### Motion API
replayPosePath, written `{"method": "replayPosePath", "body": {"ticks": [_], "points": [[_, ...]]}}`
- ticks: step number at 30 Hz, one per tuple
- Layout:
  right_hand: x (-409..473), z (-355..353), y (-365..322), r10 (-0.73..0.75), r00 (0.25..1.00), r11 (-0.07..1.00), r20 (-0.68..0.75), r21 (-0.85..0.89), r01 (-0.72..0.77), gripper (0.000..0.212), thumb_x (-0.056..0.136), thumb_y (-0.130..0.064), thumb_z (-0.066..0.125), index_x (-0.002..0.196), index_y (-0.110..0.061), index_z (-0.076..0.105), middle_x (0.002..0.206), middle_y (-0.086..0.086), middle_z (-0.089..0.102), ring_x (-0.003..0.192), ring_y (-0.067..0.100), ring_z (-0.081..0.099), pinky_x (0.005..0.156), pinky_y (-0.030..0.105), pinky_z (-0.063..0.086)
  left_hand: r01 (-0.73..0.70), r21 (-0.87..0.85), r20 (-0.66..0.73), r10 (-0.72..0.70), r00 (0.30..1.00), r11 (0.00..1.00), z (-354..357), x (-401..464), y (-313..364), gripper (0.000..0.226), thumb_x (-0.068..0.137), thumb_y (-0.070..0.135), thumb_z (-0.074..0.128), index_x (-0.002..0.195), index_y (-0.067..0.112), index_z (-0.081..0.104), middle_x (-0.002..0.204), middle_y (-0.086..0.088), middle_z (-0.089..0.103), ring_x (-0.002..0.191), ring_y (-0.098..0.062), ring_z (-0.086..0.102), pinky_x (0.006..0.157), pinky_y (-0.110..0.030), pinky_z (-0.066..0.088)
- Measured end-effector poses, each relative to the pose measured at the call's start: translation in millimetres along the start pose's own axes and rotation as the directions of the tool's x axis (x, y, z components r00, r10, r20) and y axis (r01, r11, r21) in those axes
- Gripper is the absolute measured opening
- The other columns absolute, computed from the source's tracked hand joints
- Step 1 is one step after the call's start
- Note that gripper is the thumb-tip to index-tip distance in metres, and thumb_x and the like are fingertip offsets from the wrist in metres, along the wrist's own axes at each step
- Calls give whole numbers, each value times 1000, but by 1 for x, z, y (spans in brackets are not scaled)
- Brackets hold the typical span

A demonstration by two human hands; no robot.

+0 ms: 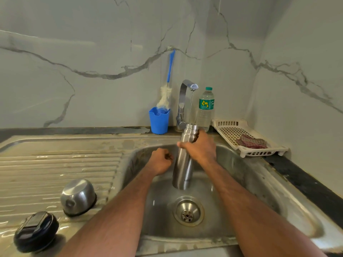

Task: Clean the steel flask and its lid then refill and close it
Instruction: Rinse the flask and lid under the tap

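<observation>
The steel flask (182,162) is a tall brushed-metal cylinder with a ridged neck and an open mouth, held upright over the sink (259,182) basin, toward its back edge, directly under the tap (186,93), from which a thin stream of water runs down to the mouth. The right hand (199,147) grips the flask around its shoulder, fingers and thumb curled round the metal. The left hand (160,161) sits just beside the flask's left side with its fingers curled into a loose fist; whether it holds anything I cannot tell. On the ribbed draining board at the sink's left side, near the front edge, lie a domed steel cup (78,197), mouth down, and a black lid (36,231) near the front-left corner. The drain (188,212) shows in the basin floor below the flask. Along the back edge stand a blue cup (159,121) holding a blue-handled bottle brush (167,89), and a clear plastic water bottle (205,108) with a green cap, right of the tap. At the back-right corner of the dark counter, a white slotted tray (230,132) carries a folded checked cloth (252,142). The wall is pale marble with grey veins.
</observation>
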State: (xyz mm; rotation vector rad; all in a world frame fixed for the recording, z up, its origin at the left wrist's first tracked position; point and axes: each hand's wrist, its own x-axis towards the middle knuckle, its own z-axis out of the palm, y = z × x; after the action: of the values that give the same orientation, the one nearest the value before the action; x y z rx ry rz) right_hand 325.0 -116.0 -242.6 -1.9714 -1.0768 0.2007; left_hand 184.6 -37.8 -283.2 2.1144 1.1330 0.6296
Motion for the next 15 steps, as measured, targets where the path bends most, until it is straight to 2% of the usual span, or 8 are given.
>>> {"method": "replayPosePath", "body": {"ticks": [3, 5, 9, 12, 15], "points": [[-2, 0, 3, 7, 999, 993, 52, -121, 0, 76, 60, -51, 91, 124, -26, 59, 111, -5, 70, 95, 14, 66, 88, 36, 57, -21, 15, 11, 20, 1000, 1000, 2, -2, 4, 20, 89, 1, 63, 91, 19, 71, 88, 6, 68, 88, -9, 65, 68, -15, 45], [-2, 4, 3, -18, 1000, 996, 3, -84, 19, 78, 59, -53, 90, 125, -27, 58, 109, -7, 68, 98, 14, 65, 89, 37, 56, -17, 10, 32, 17, 999, 1000, 1, -3, 6, 19, 89, 3, 65, 87, 22, 68, 85, 5, 68, 86, -11, 66, 66, -15, 45], [-4, 7, 5, -3, 996, 986, 84, -166, 17, 78, 58, -55, 90, 123, -27, 59, 110, -4, 70, 95, 15, 67, 89, 39, 58, -11, -8, 44, 12, 999, 1000, 1, -6, 8, 13, 93, 16, 70, 81, 21, 67, 79, 2, 70, 74, -10, 67, 63, -19, 48], [1, 2, 3, -31, 999, 998, -10, -51, 31, 77, 60, -53, 90, 125, -26, 58, 110, -7, 68, 98, 14, 65, 90, 37, 56, 7, -22, 35, -6, 999, 1000, -2, -7, 10, 12, 94, 16, 68, 83, 19, 67, 81, 0, 71, 71, -7, 67, 62, -18, 48], [-4, 2, 3, -21, 996, 992, 90, -124, 32, 76, 61, -51, 91, 125, -25, 59, 113, -4, 69, 96, 13, 65, 86, 31, 54, 15, -11, -31, -15, 999, 1000, -2, -7, 12, 13, 93, 15, 68, 80, 18, 68, 77, -2, 72, 71, -12, 68, 63, -22, 52]]}}
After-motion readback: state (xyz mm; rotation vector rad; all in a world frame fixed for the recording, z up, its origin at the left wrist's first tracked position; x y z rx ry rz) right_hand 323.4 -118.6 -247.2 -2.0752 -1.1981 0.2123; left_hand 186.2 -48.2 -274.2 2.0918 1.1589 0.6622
